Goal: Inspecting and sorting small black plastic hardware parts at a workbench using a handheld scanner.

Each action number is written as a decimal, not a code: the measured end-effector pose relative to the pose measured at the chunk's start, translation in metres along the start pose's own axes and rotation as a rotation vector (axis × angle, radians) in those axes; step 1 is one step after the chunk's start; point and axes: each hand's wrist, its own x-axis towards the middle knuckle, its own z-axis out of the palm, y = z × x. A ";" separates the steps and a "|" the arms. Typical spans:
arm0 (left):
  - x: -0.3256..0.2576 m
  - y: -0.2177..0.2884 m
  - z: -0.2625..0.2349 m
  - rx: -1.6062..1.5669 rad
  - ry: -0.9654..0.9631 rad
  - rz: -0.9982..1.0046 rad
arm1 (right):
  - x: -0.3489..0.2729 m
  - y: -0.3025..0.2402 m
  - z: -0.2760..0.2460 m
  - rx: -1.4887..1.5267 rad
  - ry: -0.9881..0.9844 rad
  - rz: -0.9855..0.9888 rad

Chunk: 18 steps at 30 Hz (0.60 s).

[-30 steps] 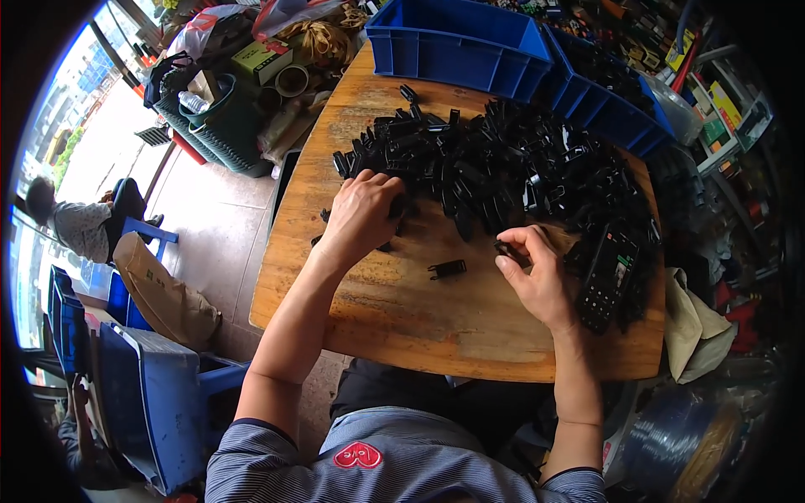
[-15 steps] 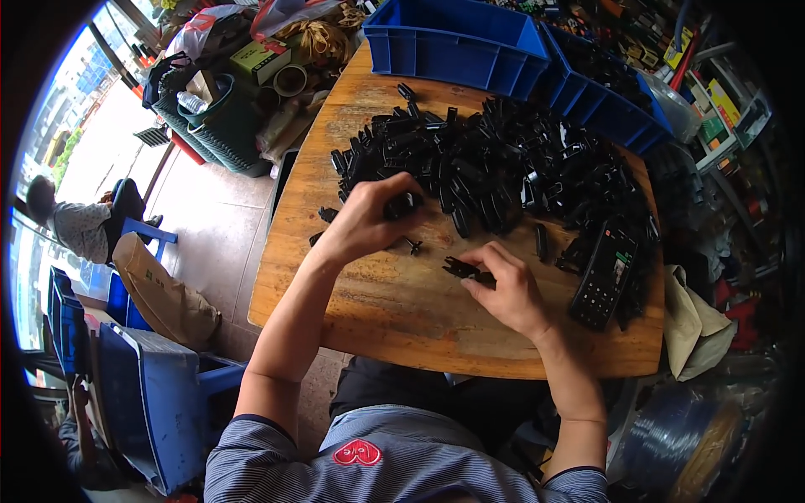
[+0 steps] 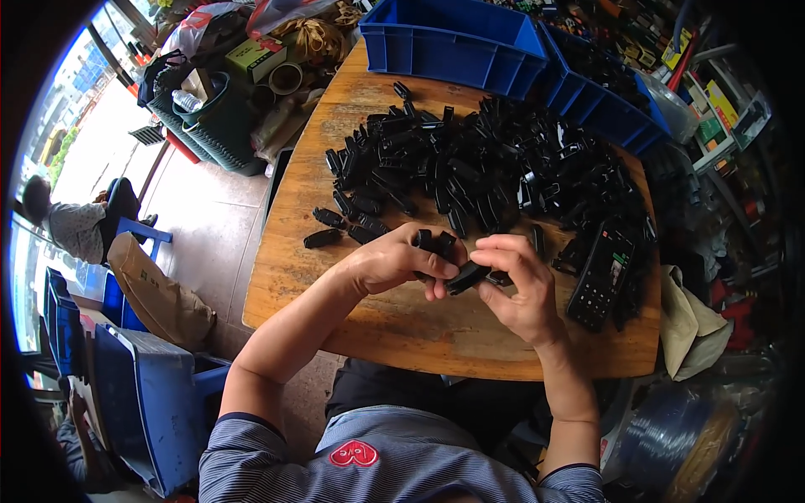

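My left hand [image 3: 394, 261] is closed around small black plastic pieces [image 3: 436, 242] above the near middle of the wooden table. Between the two hands sits a longer black plastic part [image 3: 466, 278], pinched by the left thumb and touched by the right fingers. My right hand [image 3: 527, 293] is bent around a second dark piece [image 3: 501, 277], mostly hidden by its fingers. Beyond both hands spreads a large heap of similar black plastic parts [image 3: 470, 172]. Several loose ones [image 3: 323, 238] lie left of the left hand.
A black phone [image 3: 600, 281] lies on the table's right side. Two blue crates [image 3: 457, 63] stand at the far edge, the right one holding black parts. Left of the wooden table [image 3: 402, 339] are a dark green basket [image 3: 220, 126] and a blue bin [image 3: 159, 402]. A person sits far left.
My left hand has moved right and nearer, bringing black pieces to my right hand. The hands now meet over the table. Loose parts at the left, hidden before, show now.
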 end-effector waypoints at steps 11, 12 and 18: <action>0.003 -0.011 0.012 1.231 0.257 0.739 | -0.005 -0.004 -0.006 0.307 -0.073 0.460; 0.003 -0.008 0.012 1.231 0.259 0.740 | -0.007 0.001 -0.008 0.407 -0.118 0.475; 0.004 -0.009 0.013 0.989 0.186 0.764 | -0.007 0.004 -0.009 0.790 -0.036 0.468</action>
